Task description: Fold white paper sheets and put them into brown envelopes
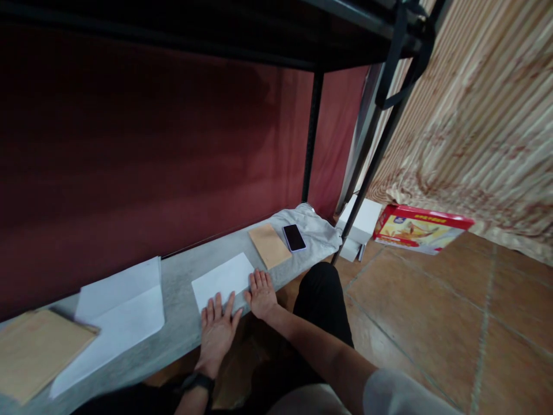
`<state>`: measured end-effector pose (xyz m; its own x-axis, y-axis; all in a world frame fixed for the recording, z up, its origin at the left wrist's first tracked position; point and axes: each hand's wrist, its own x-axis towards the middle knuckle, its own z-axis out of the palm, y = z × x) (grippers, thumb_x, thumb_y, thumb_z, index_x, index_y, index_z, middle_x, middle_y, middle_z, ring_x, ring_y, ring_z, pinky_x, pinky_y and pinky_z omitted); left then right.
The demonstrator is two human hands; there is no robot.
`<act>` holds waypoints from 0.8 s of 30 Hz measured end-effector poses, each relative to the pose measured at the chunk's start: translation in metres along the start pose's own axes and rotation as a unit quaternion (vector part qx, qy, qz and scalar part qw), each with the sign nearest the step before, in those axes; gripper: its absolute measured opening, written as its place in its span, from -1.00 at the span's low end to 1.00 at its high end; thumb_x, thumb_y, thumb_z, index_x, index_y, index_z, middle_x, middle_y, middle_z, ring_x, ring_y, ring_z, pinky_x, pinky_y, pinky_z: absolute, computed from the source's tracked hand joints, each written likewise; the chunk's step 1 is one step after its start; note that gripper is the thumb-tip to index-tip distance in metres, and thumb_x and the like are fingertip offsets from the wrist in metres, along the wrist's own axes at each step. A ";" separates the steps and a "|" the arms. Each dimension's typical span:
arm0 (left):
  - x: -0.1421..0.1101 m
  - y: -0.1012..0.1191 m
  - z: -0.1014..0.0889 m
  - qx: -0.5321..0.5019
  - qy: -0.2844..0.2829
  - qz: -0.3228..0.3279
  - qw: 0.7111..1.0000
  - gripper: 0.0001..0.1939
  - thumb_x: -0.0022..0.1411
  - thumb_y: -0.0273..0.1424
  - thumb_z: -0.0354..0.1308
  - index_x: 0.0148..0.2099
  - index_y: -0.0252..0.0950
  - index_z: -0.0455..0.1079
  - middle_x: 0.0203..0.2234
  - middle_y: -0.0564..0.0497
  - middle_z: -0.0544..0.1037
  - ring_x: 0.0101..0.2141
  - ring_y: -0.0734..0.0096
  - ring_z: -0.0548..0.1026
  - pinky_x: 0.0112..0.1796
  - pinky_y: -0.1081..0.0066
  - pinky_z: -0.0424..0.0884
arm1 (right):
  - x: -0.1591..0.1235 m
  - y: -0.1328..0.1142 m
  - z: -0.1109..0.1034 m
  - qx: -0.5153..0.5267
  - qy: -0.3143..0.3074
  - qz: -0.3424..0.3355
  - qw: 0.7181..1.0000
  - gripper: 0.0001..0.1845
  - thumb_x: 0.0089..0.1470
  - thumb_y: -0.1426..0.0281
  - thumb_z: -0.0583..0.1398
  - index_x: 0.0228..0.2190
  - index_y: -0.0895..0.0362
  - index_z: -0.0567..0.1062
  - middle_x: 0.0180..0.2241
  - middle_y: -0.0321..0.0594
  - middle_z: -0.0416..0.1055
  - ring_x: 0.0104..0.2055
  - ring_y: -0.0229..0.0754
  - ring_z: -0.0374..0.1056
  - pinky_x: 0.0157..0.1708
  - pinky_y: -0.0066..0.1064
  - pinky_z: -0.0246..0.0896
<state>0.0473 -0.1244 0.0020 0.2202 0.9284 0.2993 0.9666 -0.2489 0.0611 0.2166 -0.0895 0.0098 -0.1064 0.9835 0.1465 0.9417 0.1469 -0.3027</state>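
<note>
Pale sleeve (401,395): nearest the camera, around the person's right arm, low and right of both hands.
White paper (224,279): lies flat under the fingers of both hands; probably light, limp and quick to slide or crease. Its opposite edges offer the best hold, pinched between thumb and fingertips; whether it is folded cannot be told.
Left hand (217,331): open, palm down, fingers spread over the paper's near left part, gripping nothing.
Right hand (262,297): open and flat, fingertips at the paper's near right corner, no grip.
Grey ledge (177,288): beneath the paper; it should give firm backing for pressing.
Brown paper (270,246): just beyond the right hand, likely a little stiffer.
Phone (295,238): past that brown piece, screen up; smooth and breakable, best held by its sides.
Large white sheets (125,323): left of the left hand, partly under a brown packet (38,351).
Black frame (259,40): overhead beyond the hands, likely to limit lifting.
Dark-clad knee (322,294): right of the right hand, crowding that elbow's room.
Red box (419,229): on the floor, well off to the right.
</note>
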 end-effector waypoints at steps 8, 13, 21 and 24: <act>0.003 0.022 -0.008 0.054 -0.056 -0.038 0.996 -0.38 0.34 -0.10 0.05 0.39 -0.07 0.15 0.42 -0.22 0.06 0.38 -0.34 -0.06 0.22 -0.37 -0.11 | -0.002 -0.001 -0.008 0.008 -0.014 -0.002 1.000 -0.28 0.39 0.14 -0.09 0.36 0.38 0.06 0.40 0.19 -0.12 0.44 0.14 -0.12 0.38 0.04 -0.26; 0.002 0.020 -0.005 0.067 -0.037 -0.029 0.997 -0.37 0.34 -0.08 0.05 0.39 -0.05 0.15 0.41 -0.23 0.07 0.38 -0.32 -0.06 0.22 -0.35 -0.09 | -0.002 0.001 0.005 -0.004 0.024 -0.014 1.000 -0.29 0.39 0.14 -0.08 0.35 0.39 0.10 0.38 0.21 -0.06 0.42 0.15 -0.06 0.37 0.04 -0.20; 0.000 0.018 -0.007 0.022 -0.042 -0.037 0.998 -0.40 0.31 -0.07 0.08 0.36 0.00 0.22 0.41 -0.17 0.09 0.38 -0.24 -0.02 0.25 -0.35 -0.14 | -0.003 0.007 0.013 -0.004 0.069 -0.026 0.997 -0.32 0.35 0.15 0.05 0.31 0.33 0.21 0.33 0.22 0.11 0.37 0.14 0.05 0.33 0.05 -0.14; 0.000 0.018 -0.006 0.008 -0.041 -0.042 0.998 -0.40 0.32 -0.08 0.08 0.36 -0.01 0.22 0.41 -0.18 0.09 0.39 -0.23 -0.02 0.26 -0.34 -0.17 | 0.013 0.007 -0.003 0.024 0.034 0.016 0.999 -0.45 0.36 0.24 0.03 0.26 0.25 0.32 0.26 0.14 0.28 0.29 0.10 0.19 0.26 -0.02 0.00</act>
<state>0.0638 -0.1304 0.0091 0.1483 0.9652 0.2153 0.9838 -0.1661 0.0670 0.2230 -0.0759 0.0125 -0.0532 0.9786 0.1990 0.9275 0.1223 -0.3532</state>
